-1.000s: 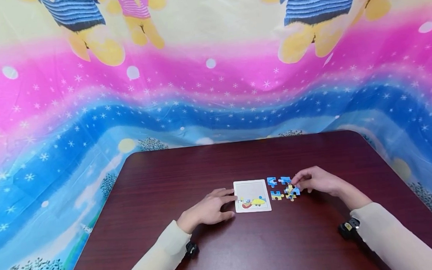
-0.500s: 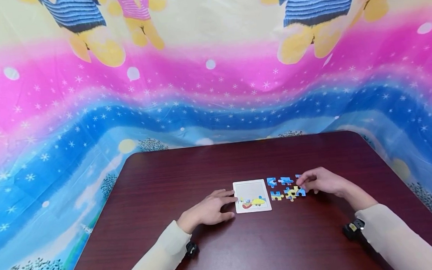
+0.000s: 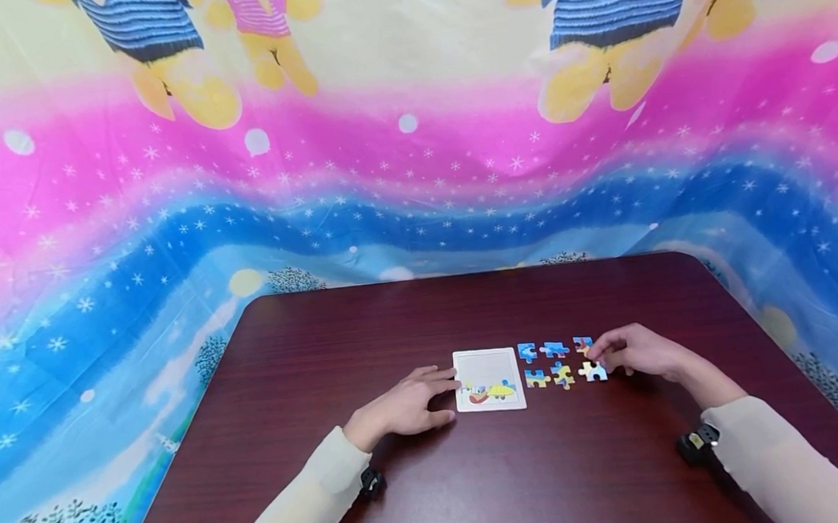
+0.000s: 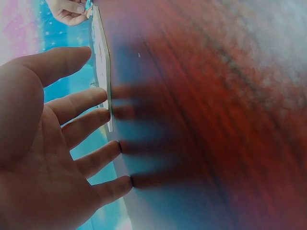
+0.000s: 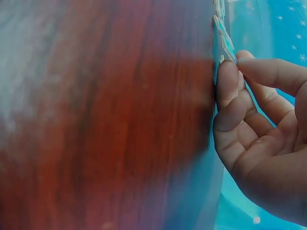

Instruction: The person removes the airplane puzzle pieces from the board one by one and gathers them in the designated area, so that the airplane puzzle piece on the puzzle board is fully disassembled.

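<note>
A square puzzle tray [image 3: 459,379] with a white rim lies on the table, its lower part showing a yellow and red picture. My left hand [image 3: 408,403] rests at the tray's left edge, fingers spread and fairly straight; in the left wrist view two fingertips [image 4: 101,94] touch the rim. To the right of the tray, my right hand [image 3: 636,350] pinches a pale blue and yellow puzzle piece [image 3: 593,372] between thumb and finger, tilted in the right wrist view [image 5: 227,47]. Other puzzle pieces lie in two rows, among them a blue and red piece [image 3: 582,344] just beyond the held one.
Between tray and right hand lie several flat pieces, such as a blue piece [image 3: 555,350] and a yellow-blue piece [image 3: 562,375]. The dark red-brown table [image 3: 365,321] has rounded far corners. A printed cloth [image 3: 415,190] hangs behind and beside it.
My right hand has moved rightward, drawing the pinched puzzle piece off the yellow-blue one. The blue and red piece has come into sight. My left hand and the tray have stayed put.
</note>
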{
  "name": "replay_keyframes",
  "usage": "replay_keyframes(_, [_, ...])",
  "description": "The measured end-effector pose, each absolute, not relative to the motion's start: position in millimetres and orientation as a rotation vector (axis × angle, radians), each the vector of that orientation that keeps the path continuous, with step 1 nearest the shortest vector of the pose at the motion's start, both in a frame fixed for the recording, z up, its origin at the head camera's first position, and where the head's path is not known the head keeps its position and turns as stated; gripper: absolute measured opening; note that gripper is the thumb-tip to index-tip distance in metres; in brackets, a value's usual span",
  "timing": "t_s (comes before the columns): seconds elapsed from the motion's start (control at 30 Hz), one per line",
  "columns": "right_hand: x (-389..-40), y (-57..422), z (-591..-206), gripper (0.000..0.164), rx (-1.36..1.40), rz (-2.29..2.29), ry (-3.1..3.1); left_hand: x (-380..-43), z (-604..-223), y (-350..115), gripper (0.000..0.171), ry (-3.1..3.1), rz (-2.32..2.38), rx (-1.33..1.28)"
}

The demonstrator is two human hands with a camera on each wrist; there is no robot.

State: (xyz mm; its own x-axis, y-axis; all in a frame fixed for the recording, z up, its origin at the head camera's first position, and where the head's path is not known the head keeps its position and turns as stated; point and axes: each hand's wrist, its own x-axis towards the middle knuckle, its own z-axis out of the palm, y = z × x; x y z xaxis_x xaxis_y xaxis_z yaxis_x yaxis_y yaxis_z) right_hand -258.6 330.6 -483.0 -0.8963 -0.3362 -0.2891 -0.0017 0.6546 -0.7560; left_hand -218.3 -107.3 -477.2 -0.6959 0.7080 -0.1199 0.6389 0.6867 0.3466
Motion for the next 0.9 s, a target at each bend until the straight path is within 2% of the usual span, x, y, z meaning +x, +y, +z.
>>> replay_keyframes(0.5, [-255.6,332.1,-481.1,0.024,-0.263,-1.143,2.474,-219.9,-477.3,-107.5,0.053,2.664,0.387,1.074])
replay_keyframes(0.9, [-255.4,314.4,-474.5,0.023,-0.31,-1.139,2.471,-220.2,-477.9,-107.9,0.055,2.662,0.377,1.091])
